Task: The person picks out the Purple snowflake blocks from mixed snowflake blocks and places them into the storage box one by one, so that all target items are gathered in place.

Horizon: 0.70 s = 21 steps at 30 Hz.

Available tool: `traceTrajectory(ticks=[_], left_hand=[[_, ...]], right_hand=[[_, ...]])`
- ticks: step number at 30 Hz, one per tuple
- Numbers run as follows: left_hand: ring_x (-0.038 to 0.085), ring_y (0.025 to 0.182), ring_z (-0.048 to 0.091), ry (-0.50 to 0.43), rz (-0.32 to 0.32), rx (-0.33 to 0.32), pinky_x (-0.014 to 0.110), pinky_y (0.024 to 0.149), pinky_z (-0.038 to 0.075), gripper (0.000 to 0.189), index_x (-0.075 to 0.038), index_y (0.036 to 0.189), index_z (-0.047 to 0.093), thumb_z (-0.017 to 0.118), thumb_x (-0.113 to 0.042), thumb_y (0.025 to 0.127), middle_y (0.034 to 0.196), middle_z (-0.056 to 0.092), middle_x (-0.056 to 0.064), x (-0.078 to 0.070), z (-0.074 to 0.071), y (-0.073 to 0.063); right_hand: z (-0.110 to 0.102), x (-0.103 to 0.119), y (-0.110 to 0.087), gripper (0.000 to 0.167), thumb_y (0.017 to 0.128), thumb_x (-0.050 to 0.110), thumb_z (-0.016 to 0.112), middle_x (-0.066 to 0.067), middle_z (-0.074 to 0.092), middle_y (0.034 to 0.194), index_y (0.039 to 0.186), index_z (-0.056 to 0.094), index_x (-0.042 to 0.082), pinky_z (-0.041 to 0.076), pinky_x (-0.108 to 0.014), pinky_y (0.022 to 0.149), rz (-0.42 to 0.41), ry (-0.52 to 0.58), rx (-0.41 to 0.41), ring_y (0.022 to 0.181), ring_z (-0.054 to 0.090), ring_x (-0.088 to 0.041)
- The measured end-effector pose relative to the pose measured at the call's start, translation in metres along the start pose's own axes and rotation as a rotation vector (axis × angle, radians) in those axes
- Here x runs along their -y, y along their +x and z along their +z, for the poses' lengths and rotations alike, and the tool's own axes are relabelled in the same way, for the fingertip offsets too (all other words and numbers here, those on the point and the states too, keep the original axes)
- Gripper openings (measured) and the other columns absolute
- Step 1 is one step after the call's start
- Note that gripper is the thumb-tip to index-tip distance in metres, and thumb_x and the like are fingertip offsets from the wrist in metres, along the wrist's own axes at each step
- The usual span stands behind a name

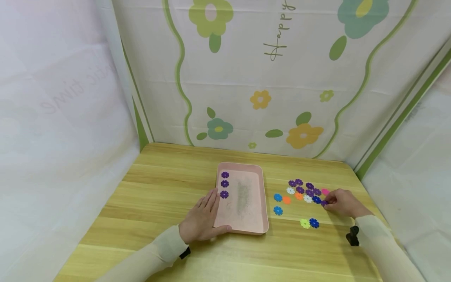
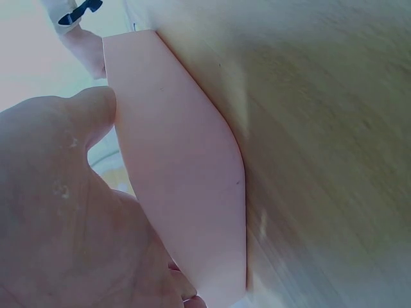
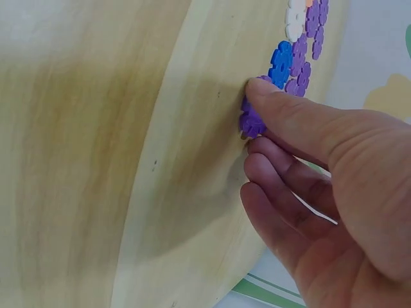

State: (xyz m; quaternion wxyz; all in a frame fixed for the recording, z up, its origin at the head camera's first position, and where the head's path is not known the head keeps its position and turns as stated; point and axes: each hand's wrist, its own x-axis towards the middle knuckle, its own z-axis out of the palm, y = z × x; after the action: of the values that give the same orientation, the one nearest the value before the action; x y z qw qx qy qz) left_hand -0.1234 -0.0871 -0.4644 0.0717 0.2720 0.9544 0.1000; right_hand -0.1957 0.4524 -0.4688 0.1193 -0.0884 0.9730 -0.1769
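My right hand (image 1: 345, 203) pinches a purple snowflake disc (image 3: 252, 115) between thumb and fingers at the right end of a loose group of discs. In the right wrist view the disc is tipped on edge, close over the table. My left hand (image 1: 201, 218) rests along the left side of a pink tray (image 1: 265, 211), fingers stretched out. Its thumb (image 2: 96, 112) touches the rim at the near side. Inside the tray, three purple discs (image 1: 224, 183) lie in a column along the left wall.
Several purple discs (image 1: 300, 190), white discs (image 1: 308, 199), orange discs (image 1: 287, 200) and light blue discs (image 1: 278, 210) lie right of the tray. A yellow-green disc (image 1: 305, 223) and a dark blue disc (image 1: 314, 223) lie nearer. Patterned cloth (image 1: 239, 78) closes off the table's back.
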Motion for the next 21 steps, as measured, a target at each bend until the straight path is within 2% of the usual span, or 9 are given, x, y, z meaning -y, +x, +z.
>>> traceTrajectory(ticks=[7, 10, 17, 21], left_hand=[[0.04, 0.164, 0.02, 0.011, -0.004, 0.012, 0.053, 0.131, 0.029, 0.109, 0.007, 0.164, 0.023, 0.046, -0.077, 0.099, 0.176, 0.014, 0.025, 0.0, 0.0, 0.0], [0.04, 0.164, 0.02, 0.007, -0.006, 0.013, 0.053, 0.131, 0.029, 0.109, 0.007, 0.164, 0.023, 0.047, -0.076, 0.099, 0.176, 0.015, 0.025, 0.0, 0.0, 0.0], [0.04, 0.164, 0.021, 0.009, -0.007, 0.014, 0.054, 0.131, 0.029, 0.108, 0.007, 0.164, 0.024, 0.046, -0.076, 0.099, 0.176, 0.016, 0.025, 0.0, -0.001, 0.0], [0.04, 0.164, 0.021, 0.017, -0.006, 0.012, 0.054, 0.131, 0.029, 0.108, 0.007, 0.164, 0.024, 0.046, -0.076, 0.099, 0.176, 0.017, 0.025, 0.0, -0.001, 0.001]], right_hand=[[-0.003, 0.005, 0.0, 0.011, 0.088, 0.01, 0.084, -0.003, 0.073, 0.086, 0.09, 0.074, 0.005, 0.054, -0.027, 0.067, 0.001, 0.031, 0.012, 0.078, 0.065, -0.016], [-0.005, 0.006, -0.001, 0.009, 0.09, 0.009, 0.082, -0.003, 0.073, 0.084, 0.088, 0.073, 0.007, 0.053, -0.025, 0.066, 0.001, 0.034, 0.014, 0.077, 0.065, -0.016], [-0.013, 0.01, -0.003, 0.009, 0.095, 0.004, 0.072, -0.005, 0.072, 0.083, 0.086, 0.072, 0.005, 0.045, -0.024, 0.061, -0.027, 0.021, 0.033, 0.071, 0.056, -0.013], [-0.019, 0.016, -0.003, 0.012, 0.097, 0.006, 0.071, -0.004, 0.072, 0.083, 0.086, 0.072, 0.005, 0.045, -0.023, 0.06, -0.041, 0.024, 0.038, 0.069, 0.054, -0.01]])
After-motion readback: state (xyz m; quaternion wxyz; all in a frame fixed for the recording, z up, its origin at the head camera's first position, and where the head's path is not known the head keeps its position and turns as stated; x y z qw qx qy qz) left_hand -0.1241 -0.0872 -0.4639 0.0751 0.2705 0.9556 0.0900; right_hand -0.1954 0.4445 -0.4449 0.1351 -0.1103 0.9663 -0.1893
